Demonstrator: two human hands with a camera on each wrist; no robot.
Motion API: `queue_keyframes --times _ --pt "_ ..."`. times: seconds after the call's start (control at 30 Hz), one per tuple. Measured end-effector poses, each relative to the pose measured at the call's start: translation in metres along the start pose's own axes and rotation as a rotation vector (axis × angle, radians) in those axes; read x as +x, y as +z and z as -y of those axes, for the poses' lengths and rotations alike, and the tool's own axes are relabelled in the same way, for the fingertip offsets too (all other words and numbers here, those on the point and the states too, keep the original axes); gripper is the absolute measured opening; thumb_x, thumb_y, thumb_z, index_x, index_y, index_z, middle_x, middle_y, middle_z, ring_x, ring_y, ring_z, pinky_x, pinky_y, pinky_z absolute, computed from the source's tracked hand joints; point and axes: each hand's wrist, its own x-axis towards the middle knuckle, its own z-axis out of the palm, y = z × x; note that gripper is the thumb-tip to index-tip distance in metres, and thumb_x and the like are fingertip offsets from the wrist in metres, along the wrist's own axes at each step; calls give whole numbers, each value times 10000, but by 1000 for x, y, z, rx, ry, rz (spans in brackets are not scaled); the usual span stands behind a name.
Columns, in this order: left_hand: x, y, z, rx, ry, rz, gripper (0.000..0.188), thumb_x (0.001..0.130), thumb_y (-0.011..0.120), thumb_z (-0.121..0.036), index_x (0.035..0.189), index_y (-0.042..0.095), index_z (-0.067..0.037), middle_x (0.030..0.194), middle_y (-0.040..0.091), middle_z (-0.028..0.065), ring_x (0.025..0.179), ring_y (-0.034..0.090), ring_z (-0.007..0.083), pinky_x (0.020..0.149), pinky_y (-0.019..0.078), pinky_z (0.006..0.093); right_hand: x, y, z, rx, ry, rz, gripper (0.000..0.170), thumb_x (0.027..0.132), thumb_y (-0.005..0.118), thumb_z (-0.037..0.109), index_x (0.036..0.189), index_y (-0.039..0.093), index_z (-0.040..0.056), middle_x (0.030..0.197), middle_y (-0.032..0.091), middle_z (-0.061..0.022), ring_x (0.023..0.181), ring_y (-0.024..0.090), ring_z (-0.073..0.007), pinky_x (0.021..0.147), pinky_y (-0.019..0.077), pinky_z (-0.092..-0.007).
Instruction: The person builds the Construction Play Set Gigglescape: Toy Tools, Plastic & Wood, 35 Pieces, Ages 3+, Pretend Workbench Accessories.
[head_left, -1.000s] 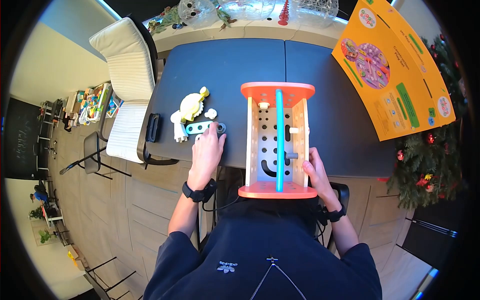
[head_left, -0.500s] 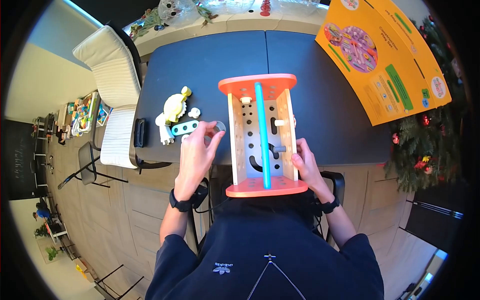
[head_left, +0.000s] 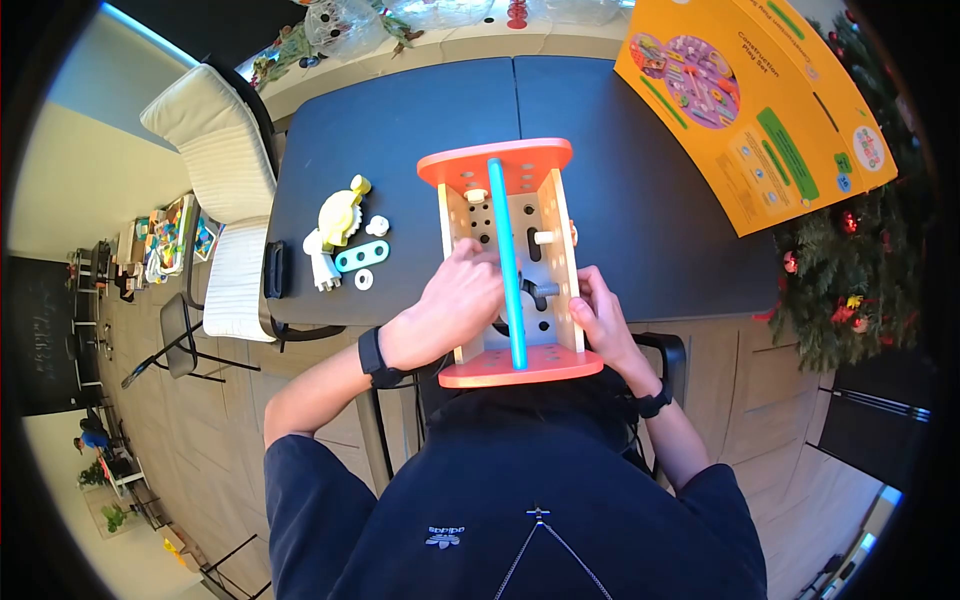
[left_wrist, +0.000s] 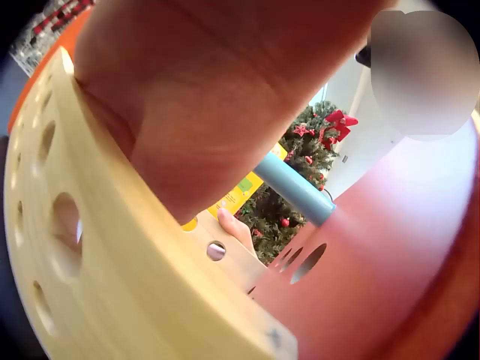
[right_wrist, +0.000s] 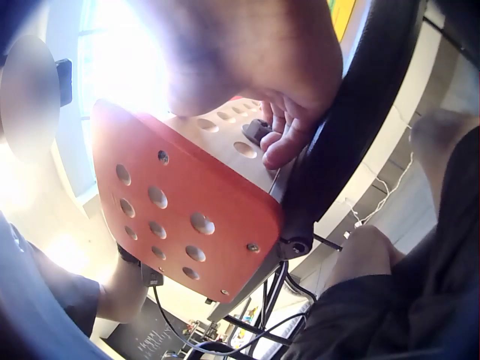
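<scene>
A wooden toolbox with red end panels (head_left: 522,366) and a blue rod (head_left: 507,255) stands at the table's front edge. My left hand (head_left: 455,305) reaches over its left side panel, fingers curled round a small grey nut beside the grey bolt (head_left: 546,289); the rod partly hides the fingertips. In the left wrist view, the left hand (left_wrist: 195,90) covers much of the box's inside. On the outer right side, my right hand (head_left: 608,320) has its fingers at the bolt. In the right wrist view, fingers of the right hand (right_wrist: 262,60) curl against the dark bolt head (right_wrist: 259,132).
Left on the dark table (head_left: 400,110) lie a yellow toothed piece (head_left: 340,217), a teal strip (head_left: 362,256), a white ring (head_left: 364,280) and a small white piece (head_left: 377,226). A black object (head_left: 276,270) lies at the left edge, an orange box (head_left: 755,110) stands back right.
The left hand has picked up the grey nut from the table and moved right into the toolbox. The white ring is uncovered. The right hand stays at the right side panel.
</scene>
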Motion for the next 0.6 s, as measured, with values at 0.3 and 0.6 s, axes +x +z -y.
queue_keyframes --times 0.3,0.6 --pt "13 -3 -4 -360 -48 41 274 990 731 -281 953 610 -38 790 663 166 758 665 408 769 485 495 0 1 3 -8 -7 -9 466 1009 661 308 1274 503 -40 1041 650 -95 908 618 -104 811 534 -276" --pt "15 -1 1 -207 -2 149 315 1026 682 -368 1019 691 -54 938 669 117 1009 636 335 837 456 466 0 0 0 -6 5 -13 477 1005 668 321 1272 505 -39 1048 653 -100 912 626 -109 810 538 -282"
